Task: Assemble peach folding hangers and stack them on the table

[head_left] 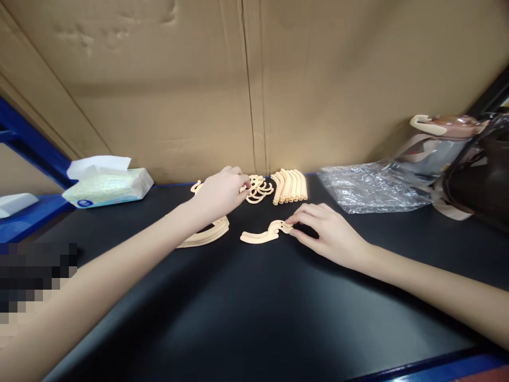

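My right hand (324, 233) pinches one end of a curved beige piece (260, 237), an S-shaped part with small dark holes that lies on the black tabletop. My left hand (225, 191) is at a loose pile of thin beige hooked pieces (260, 192). Its fingers are curled together, and what is between them is too small to make out. Below my left wrist lies a stack of wider curved beige pieces (214, 233), partly hidden by the arm. Right of the pile, several bent beige tubes (290, 187) lie side by side in a row.
A tissue pack (109, 185) sits at the back left. Clear crinkled plastic wrap (374, 188) lies at the back right, beside a bottle with a brown lid (449, 127) and a dark bag (481, 175). Cardboard (178, 95) stands along the table's back edge.
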A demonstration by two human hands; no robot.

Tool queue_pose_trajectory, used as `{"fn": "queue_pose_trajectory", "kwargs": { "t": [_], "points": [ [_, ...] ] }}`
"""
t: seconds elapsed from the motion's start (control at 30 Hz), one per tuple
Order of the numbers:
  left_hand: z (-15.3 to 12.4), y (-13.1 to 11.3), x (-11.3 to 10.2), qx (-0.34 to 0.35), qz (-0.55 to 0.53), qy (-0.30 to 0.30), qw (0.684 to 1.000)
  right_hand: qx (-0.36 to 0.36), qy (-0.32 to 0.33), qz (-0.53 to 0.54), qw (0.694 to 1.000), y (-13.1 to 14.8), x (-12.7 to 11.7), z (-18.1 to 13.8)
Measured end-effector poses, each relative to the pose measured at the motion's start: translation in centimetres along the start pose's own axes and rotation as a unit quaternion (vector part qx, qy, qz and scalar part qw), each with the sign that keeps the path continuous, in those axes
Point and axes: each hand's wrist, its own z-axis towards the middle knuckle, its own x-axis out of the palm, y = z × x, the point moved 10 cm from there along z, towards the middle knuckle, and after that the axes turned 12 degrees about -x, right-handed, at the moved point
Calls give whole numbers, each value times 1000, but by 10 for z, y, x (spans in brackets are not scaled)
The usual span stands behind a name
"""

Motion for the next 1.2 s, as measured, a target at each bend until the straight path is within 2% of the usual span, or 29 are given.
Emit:
{"fn": "queue_pose_trajectory", "kwargs": {
  "t": [0.17, 0.37, 0.6, 0.8, 0.9, 1.0, 1.13, 1.2],
  "points": [
    [33, 16, 23, -6, -15, 78, 997, -2, 3, 6, 1000, -1, -1, 1],
    [46, 19, 38, -5, -57, 143, 988, -18, -6, 1, 1000, 2, -4, 1],
    [48, 10, 37, 9, -63, 156, 986, -23, -13, 11, 1000, 3, -7, 0],
    [45, -1, 26, 4, -63, 134, 989, -27, -13, 20, 999, 4, -9, 0],
    [33, -10, 12, -5, -64, 110, 992, -20, -14, 15, 1000, 1, -10, 0],
    [7, -25, -4, -13, -70, 80, 994, 2, -20, 10, 1000, -7, -10, 0],
    [-48, -60, -13, 5, -99, 80, 992, 27, -42, 22, 998, -20, -12, -1],
    [-79, -78, -9, 25, -88, 97, 991, 36, -48, 35, 998, -25, -12, -2]
  ]
}}
